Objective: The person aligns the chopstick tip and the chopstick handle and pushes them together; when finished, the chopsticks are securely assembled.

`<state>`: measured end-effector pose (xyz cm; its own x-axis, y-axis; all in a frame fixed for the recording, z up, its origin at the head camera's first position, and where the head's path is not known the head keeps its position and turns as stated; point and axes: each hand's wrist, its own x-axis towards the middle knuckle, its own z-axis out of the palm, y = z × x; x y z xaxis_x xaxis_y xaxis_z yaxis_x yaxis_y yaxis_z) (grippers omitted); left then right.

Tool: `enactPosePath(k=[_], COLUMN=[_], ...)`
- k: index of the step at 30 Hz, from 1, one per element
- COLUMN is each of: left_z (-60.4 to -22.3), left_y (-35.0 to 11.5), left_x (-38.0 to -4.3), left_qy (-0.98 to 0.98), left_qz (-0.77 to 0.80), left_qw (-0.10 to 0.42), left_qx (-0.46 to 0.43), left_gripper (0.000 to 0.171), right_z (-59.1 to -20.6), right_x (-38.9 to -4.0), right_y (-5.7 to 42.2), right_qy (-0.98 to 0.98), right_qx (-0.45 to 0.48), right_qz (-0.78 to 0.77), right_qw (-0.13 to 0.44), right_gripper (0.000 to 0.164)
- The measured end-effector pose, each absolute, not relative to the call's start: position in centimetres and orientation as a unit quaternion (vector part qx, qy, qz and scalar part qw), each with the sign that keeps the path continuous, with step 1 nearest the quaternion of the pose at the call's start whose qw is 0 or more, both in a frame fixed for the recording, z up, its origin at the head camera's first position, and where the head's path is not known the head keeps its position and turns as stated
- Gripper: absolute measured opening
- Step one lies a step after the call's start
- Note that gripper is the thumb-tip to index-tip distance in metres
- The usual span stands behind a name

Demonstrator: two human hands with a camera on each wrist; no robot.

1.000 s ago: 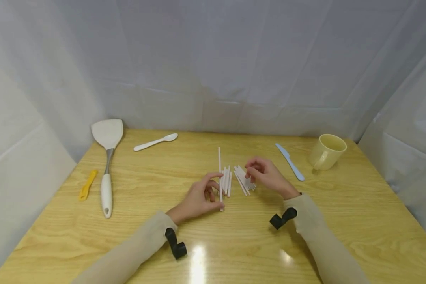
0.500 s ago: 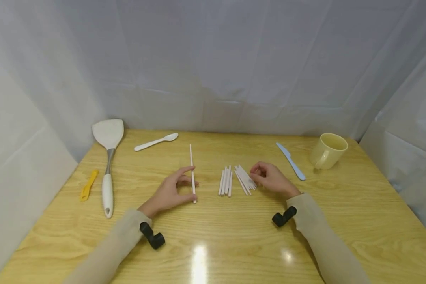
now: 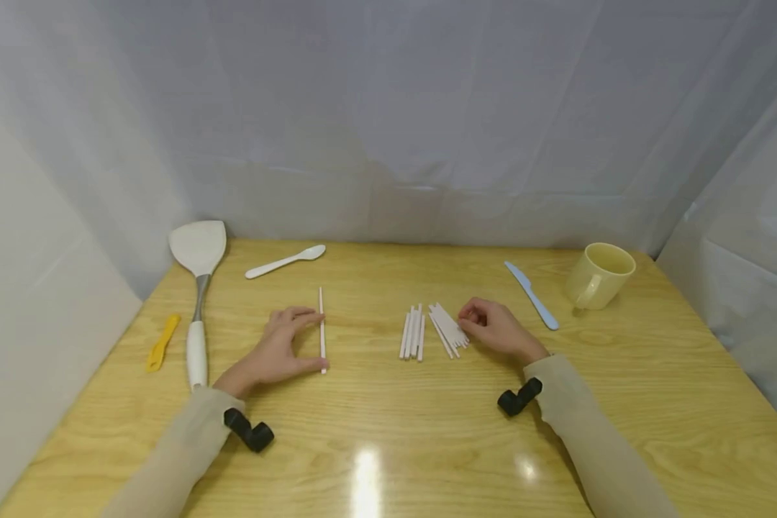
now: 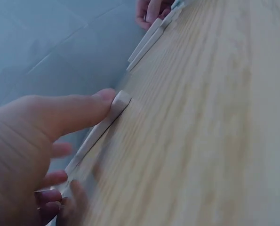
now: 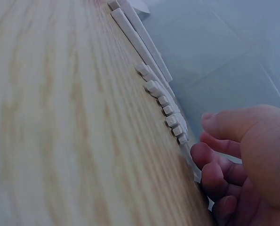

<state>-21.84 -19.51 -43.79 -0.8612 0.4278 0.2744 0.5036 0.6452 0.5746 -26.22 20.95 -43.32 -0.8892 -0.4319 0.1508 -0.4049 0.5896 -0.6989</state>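
Observation:
My left hand (image 3: 278, 349) holds a thin white stick (image 3: 321, 333) by its side, thumb at the near end and a finger further up. In the left wrist view the stick (image 4: 100, 126) lies along the wood, squared at its end. Beside the right-hand bunch of white sticks (image 3: 448, 327) rests my right hand (image 3: 497, 327), fingers loosely curled. The right wrist view shows its thumb and fingers apart, nothing seen between them, close to the ends of the sticks (image 5: 165, 106). A second bunch of white sticks (image 3: 413, 334) lies to its left.
On the left lie a white-bladed spatula (image 3: 197, 352), a small yellow tool (image 3: 162, 344) and a white spoon (image 3: 285, 262). A light blue knife (image 3: 532, 296) and a yellow mug (image 3: 598, 279) are at the right. Grey sheeting (image 3: 388, 129) encloses the wooden table (image 3: 427, 439).
My left hand has carried one white stick leftwards from the middle and lowered it to the table. My right hand has shifted slightly right and down, beside the right bunch.

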Motion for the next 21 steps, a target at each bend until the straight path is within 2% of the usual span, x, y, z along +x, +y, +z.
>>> enactPosePath(k=[5, 14, 21], left_z=[-43.2, -42.7, -41.8], left_y=[-19.9, -21.1, -22.6], left_x=[-21.8, -21.7, -21.9], left_qy=[-0.921, -0.932, -0.946], left_qz=[-0.297, -0.269, -0.232], left_qw=[0.034, -0.011, -0.025], left_qx=[-0.250, -0.242, -0.225], left_gripper=[0.071, 0.072, 0.068], right_z=[-43.3, -43.2, -43.0], right_x=[-26.2, -26.0, -26.0], right_y=[21.0, 20.7, 20.8], right_qy=[0.893, 0.892, 0.903], right_qx=[-0.231, -0.254, -0.252], right_qz=[-0.385, -0.374, -0.346], right_qw=[0.018, 0.023, 0.018], right_gripper=[0.009, 0.010, 0.006])
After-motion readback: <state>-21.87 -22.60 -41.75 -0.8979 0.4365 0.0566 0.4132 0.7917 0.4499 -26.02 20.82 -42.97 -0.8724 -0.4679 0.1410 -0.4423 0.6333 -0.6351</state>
